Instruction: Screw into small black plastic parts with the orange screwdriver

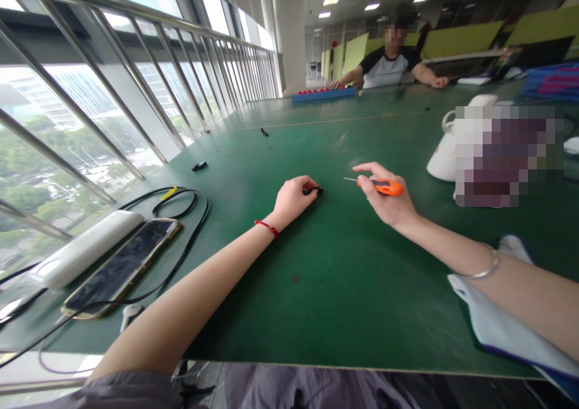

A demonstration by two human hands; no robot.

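Observation:
My left hand (295,199) rests at the middle of the green table (289,312), its fingers pinched round a small black piece (319,190) whose kind I cannot make out. In my right hand (389,207) is a screwdriver (386,187) with an orange and grey handle. Its thin metal shaft points left, toward the black piece, with a gap between them. The thumb presses on the handle while the index finger stretches out above the shaft. Part of the black piece is hidden by the left fingers.
On the left lie a phone (122,267), a white power strip (90,246), black cable (205,216) and an earbud (131,313). A cloth (502,318) lies under my right forearm. A white jug (443,155) stands right. Across the table, a person (389,65) sits by a blue tray (323,95).

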